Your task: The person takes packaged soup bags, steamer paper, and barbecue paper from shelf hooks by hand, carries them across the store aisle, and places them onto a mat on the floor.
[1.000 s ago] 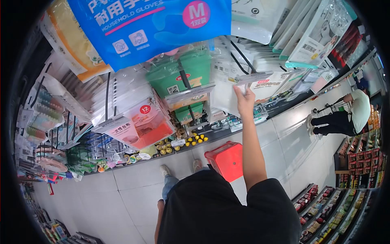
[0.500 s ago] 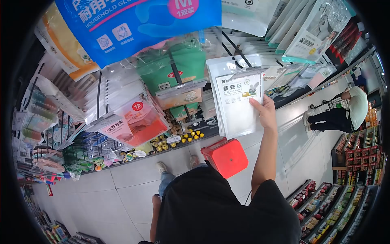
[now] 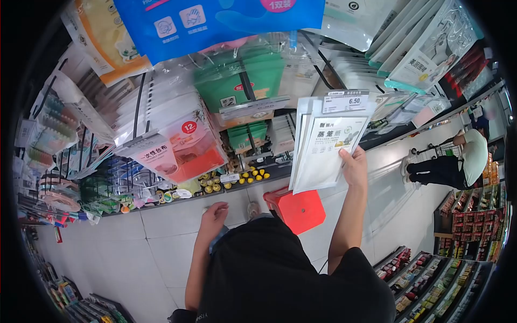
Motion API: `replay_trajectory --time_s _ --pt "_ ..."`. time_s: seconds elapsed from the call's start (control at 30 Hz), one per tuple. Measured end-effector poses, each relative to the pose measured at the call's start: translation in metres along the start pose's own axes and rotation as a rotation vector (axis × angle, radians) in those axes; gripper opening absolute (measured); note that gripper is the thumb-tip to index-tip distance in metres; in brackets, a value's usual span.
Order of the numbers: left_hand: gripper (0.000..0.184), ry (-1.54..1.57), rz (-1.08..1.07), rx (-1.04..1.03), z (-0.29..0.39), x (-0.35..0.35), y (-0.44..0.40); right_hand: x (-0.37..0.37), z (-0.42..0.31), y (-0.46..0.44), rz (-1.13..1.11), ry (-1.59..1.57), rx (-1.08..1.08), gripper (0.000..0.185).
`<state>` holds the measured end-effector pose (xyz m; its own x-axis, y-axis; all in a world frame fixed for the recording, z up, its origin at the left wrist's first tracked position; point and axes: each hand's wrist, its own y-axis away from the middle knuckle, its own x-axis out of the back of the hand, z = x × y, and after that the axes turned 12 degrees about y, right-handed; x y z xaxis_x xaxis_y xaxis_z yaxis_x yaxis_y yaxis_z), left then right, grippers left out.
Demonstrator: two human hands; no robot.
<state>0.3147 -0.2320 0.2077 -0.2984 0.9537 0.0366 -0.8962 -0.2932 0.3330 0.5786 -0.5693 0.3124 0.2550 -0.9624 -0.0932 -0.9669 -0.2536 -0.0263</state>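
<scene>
My right hand (image 3: 354, 166) pinches the lower right edge of a white pack of steamer paper (image 3: 329, 153). Behind it one or more similar white packs fan out to the left. The pack's top sits under a price tag (image 3: 346, 101) reading 6.50 at the end of a display hook. My left hand (image 3: 214, 218) is raised in front of my body, below the shelf, its fingers loosely bent and nothing in them. Nearest above it are small yellow-capped items (image 3: 215, 185) and a red tablecloth pack (image 3: 186, 153).
Blue household glove packs (image 3: 226, 24) hang close overhead, and green packs (image 3: 237, 81) hang beyond. A red stool (image 3: 299, 210) stands on the floor below the steamer paper. To the right a person in a light top (image 3: 474, 156) bends over a shopping cart (image 3: 439, 151) near stocked shelves (image 3: 441, 280).
My left hand has come up from beside my body. The steamer paper has shifted slightly down and right with my right hand, and its price tag now faces me.
</scene>
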Motion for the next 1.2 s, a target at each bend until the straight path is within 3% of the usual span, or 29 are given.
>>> replay_trajectory --time_s 0.17,0.27,0.37,0.6,0.8,0.9,1.03,1.17,1.2 --pt "0.034 0.015 -0.279 -0.146 0.071 -0.034 -0.004 -0.009 0.028 0.020 -0.081 -0.143 -0.094 0.027" --pt "0.040 0.087 -0.336 -0.261 0.102 -0.053 -0.002 -0.034 0.052 0.037 -0.158 -0.226 -0.186 0.028" --pt "0.044 0.316 -0.419 -0.167 0.093 -0.061 -0.005 -0.075 0.062 0.056 -0.169 -0.302 -0.302 0.026" --pt "0.021 0.448 0.051 -0.020 0.119 -0.039 0.017 -0.134 0.059 0.083 -0.351 -0.236 -0.399 0.046" --pt "0.018 0.415 0.365 -0.037 0.090 -0.008 0.051 -0.155 0.071 0.094 -0.431 -0.123 -0.438 0.040" --pt "0.020 0.391 0.461 0.057 0.082 0.013 0.071 -0.161 0.076 0.097 -0.330 -0.216 -0.538 0.037" --pt "0.024 0.639 0.511 -0.064 0.065 0.031 0.088 -0.164 0.082 0.102 -0.320 -0.427 -0.541 0.042" --pt "0.025 0.817 0.520 -0.040 0.062 0.053 0.114 -0.170 0.084 0.111 -0.557 -0.553 -0.497 0.049" --pt "0.026 0.834 0.529 -0.039 0.059 0.058 0.120 -0.182 0.076 0.117 -0.535 -0.521 -0.453 0.037"
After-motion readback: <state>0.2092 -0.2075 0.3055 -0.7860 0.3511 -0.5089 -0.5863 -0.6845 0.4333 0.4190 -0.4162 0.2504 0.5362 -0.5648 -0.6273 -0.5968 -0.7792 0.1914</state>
